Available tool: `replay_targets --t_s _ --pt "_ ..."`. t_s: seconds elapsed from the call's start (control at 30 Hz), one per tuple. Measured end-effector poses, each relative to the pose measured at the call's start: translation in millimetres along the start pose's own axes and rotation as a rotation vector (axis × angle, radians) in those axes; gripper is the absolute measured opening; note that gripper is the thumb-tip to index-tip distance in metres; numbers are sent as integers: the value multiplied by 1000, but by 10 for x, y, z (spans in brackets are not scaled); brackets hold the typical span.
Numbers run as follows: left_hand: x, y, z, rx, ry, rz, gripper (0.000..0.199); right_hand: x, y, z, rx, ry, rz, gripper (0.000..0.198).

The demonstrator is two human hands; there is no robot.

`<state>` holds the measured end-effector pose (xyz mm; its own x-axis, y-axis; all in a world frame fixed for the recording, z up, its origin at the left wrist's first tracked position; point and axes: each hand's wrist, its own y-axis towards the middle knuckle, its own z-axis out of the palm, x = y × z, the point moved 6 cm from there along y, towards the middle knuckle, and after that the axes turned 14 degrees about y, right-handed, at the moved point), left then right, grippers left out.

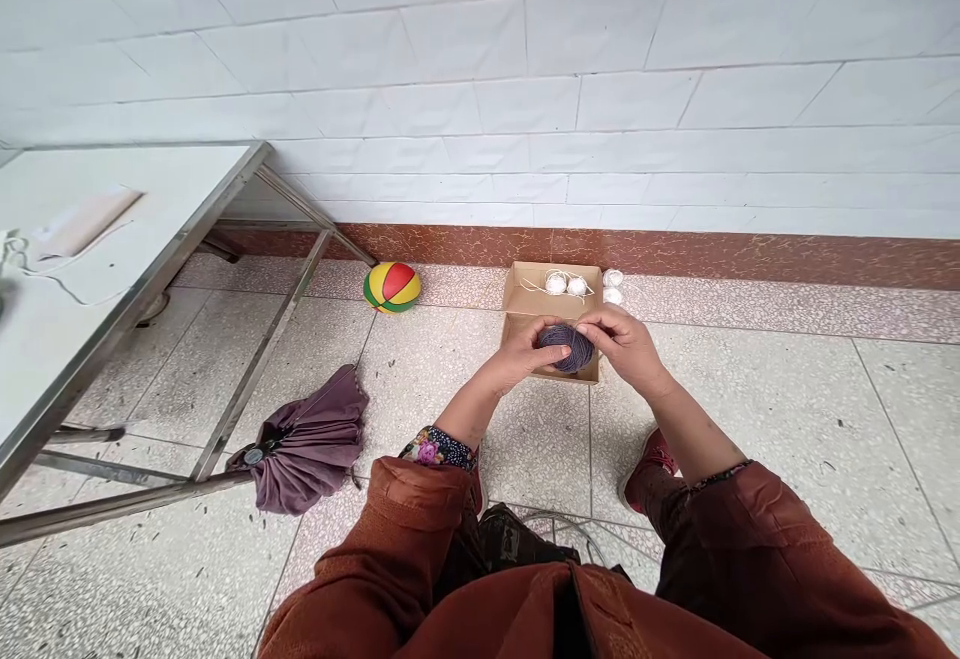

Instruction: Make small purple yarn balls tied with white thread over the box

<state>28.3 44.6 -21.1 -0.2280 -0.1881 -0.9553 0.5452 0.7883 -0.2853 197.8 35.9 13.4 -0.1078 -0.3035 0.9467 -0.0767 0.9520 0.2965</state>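
Brown jacket (pixel 510 614) sits closest. Left hand (pixel 523 351) is wrapped on the purple yarn ball (pixel 568 348), thumb across it, over the near part of the cardboard box (pixel 529 300). Right hand (pixel 624 343) has fingertips bunched at the ball's upper right edge; can't tell whether they pinch a strand. Risks: slack left grip could drop the ball; a hard tug could loosen its winds.

Bright, diffuse light fills the frame, its source out of view. The white wall (pixel 450 104) looks pale across the top, and the counter (pixel 191 174) at left is nearly washed out. Shadows fall soft, darker under the counter. The hands (pixel 628 349) look fairly sharp at centre; wide-angle stretch skews the outer edges.
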Motion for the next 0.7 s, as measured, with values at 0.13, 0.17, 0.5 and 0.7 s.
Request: replay_targets --t_s 0.13,0.17,0.5,0.7 --pt "-68 -74 76 142 -125 60 68 -179 -7 -55 -80 54 152 22" --pt "-95 -95 97 179 -173 75 71 -224 -13 -39 -65 85 200 24" --pt "-25 2 -84 -96 -454 19 61 -330 -94 205 138 -26 207 18" --pt "79 71 -274 -326 -91 -48 51 -40 -133 363 351 73 138 17"
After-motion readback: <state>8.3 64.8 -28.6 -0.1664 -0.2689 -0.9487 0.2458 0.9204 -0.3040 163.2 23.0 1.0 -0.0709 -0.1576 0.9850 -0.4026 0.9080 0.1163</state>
